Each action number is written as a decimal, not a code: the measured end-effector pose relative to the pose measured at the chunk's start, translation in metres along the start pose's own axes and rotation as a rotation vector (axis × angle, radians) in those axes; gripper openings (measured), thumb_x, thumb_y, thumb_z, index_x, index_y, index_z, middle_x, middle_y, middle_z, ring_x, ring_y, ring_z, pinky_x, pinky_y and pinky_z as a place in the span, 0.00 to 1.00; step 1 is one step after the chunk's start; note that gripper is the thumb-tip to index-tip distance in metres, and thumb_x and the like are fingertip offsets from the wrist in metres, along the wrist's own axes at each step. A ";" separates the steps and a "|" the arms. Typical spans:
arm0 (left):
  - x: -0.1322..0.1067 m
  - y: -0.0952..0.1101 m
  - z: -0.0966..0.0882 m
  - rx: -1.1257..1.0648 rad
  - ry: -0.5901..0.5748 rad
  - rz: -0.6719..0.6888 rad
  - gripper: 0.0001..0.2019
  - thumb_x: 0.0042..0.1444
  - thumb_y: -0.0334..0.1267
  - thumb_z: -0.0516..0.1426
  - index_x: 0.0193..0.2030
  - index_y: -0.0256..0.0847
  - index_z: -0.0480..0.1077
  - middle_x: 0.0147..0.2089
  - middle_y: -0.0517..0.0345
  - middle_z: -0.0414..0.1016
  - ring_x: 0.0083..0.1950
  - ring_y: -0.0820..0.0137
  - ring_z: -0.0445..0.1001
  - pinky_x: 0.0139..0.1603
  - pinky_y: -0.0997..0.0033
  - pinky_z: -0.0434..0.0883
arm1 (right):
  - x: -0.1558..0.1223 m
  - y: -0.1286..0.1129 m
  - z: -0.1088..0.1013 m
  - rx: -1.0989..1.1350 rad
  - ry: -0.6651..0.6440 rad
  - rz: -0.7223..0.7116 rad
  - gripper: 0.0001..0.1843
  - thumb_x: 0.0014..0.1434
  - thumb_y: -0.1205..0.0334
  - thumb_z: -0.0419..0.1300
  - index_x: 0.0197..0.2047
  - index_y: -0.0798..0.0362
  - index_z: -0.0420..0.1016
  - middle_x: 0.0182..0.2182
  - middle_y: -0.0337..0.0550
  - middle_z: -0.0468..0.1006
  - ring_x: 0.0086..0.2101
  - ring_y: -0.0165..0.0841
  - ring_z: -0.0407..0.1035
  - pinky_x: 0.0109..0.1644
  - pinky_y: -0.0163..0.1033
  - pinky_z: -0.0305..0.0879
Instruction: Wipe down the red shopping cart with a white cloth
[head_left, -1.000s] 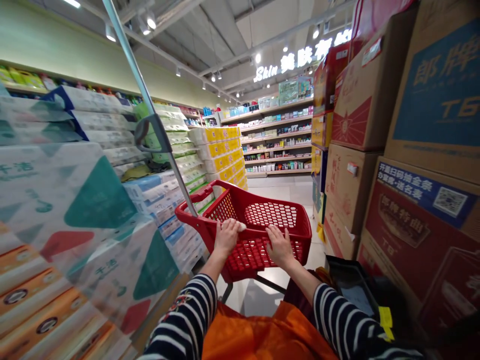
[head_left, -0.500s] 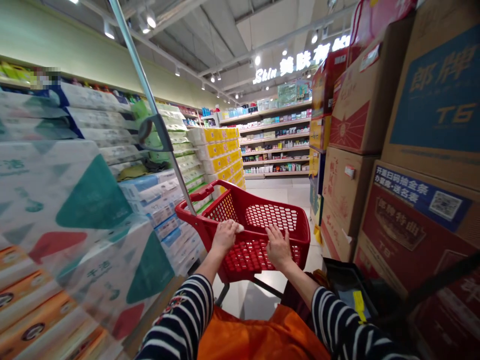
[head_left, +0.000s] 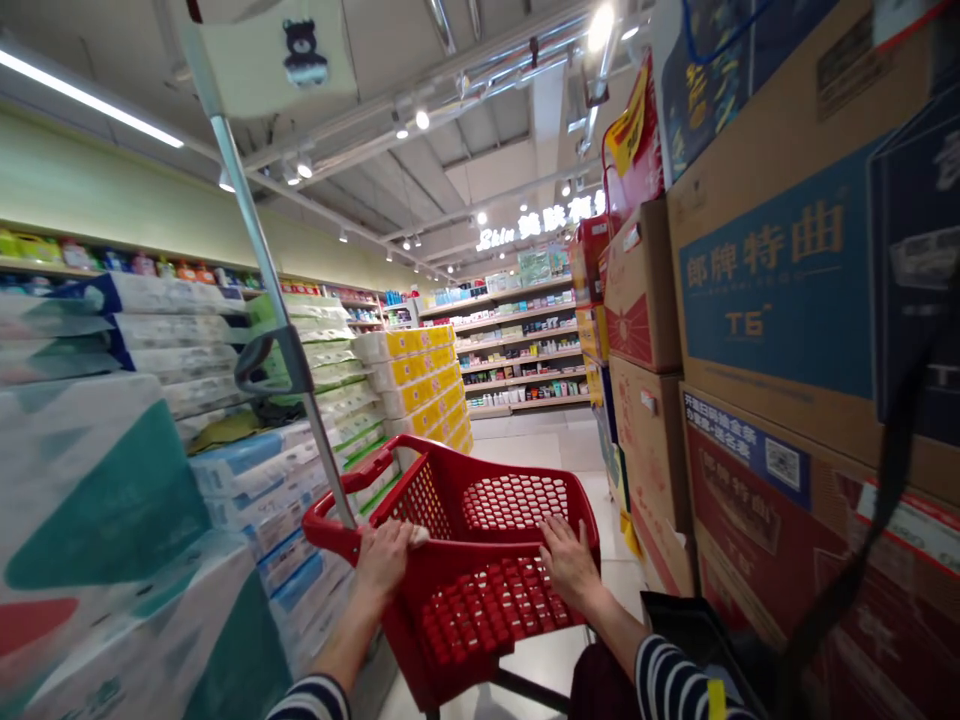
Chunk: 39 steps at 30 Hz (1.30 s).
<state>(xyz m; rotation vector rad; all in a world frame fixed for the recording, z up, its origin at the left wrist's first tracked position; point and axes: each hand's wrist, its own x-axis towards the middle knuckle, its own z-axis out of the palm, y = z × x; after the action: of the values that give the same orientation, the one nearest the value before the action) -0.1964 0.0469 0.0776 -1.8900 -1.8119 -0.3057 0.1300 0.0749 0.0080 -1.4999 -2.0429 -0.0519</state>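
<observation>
A red plastic shopping cart (head_left: 480, 600) with perforated basket walls stands in front of me, its long side towards me. My left hand (head_left: 384, 562) is closed over the near rim by the handle end, and a small crumpled white wad (head_left: 418, 535) pokes out beside its fingers. Further right, my right hand (head_left: 568, 565) is hooked over the same rim, fingers slightly apart and bent into the basket. A metal pole (head_left: 259, 235) with a grey grip (head_left: 279, 365) rises at the cart's handle end. The part of the basket that shows holds nothing.
Stacked tissue packs (head_left: 262, 490) line the left side, with yellow-and-white packs (head_left: 420, 375) beyond. Cardboard cartons (head_left: 772, 290) rise high on the right. A pale floor aisle (head_left: 525, 440) runs to shelves of bottles (head_left: 525, 350). A dark bin-like object (head_left: 690, 630) sits low right.
The view has tilted up and turned somewhat right, so the cart and both hands appear lower, and a bear-printed panel shows atop the pole. Both hands stay on the rim.
</observation>
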 end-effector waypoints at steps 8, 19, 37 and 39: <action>-0.007 0.008 0.001 -0.030 0.042 0.019 0.18 0.56 0.30 0.44 0.50 0.39 0.68 0.54 0.48 0.69 0.55 0.61 0.64 0.59 0.54 0.55 | -0.001 -0.003 0.004 0.047 -0.050 0.044 0.27 0.57 0.64 0.46 0.60 0.57 0.60 0.59 0.48 0.60 0.60 0.39 0.49 0.63 0.51 0.39; -0.010 0.027 -0.001 -0.100 0.013 0.014 0.17 0.56 0.33 0.46 0.50 0.38 0.66 0.51 0.47 0.70 0.54 0.59 0.64 0.61 0.45 0.47 | -0.005 -0.008 0.019 -0.059 0.017 0.040 0.27 0.58 0.62 0.46 0.60 0.60 0.58 0.60 0.50 0.57 0.60 0.41 0.47 0.63 0.54 0.34; -0.047 0.009 -0.004 -0.074 0.018 0.072 0.20 0.58 0.31 0.44 0.56 0.43 0.63 0.59 0.49 0.64 0.62 0.59 0.56 0.64 0.44 0.40 | -0.011 -0.058 0.021 0.044 -0.037 -0.154 0.28 0.56 0.64 0.47 0.60 0.61 0.58 0.60 0.50 0.57 0.60 0.41 0.47 0.63 0.55 0.31; -0.047 0.010 -0.005 -0.060 0.035 0.006 0.20 0.58 0.31 0.44 0.55 0.42 0.64 0.58 0.48 0.65 0.61 0.58 0.57 0.64 0.44 0.41 | -0.011 -0.060 0.020 0.049 -0.048 -0.141 0.29 0.55 0.64 0.48 0.60 0.61 0.58 0.61 0.51 0.57 0.61 0.41 0.46 0.63 0.54 0.31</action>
<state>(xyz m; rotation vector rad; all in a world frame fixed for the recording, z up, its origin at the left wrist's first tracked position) -0.1897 0.0042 0.0569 -1.9188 -1.7922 -0.3925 0.0708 0.0516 0.0047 -1.3373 -2.1703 -0.0215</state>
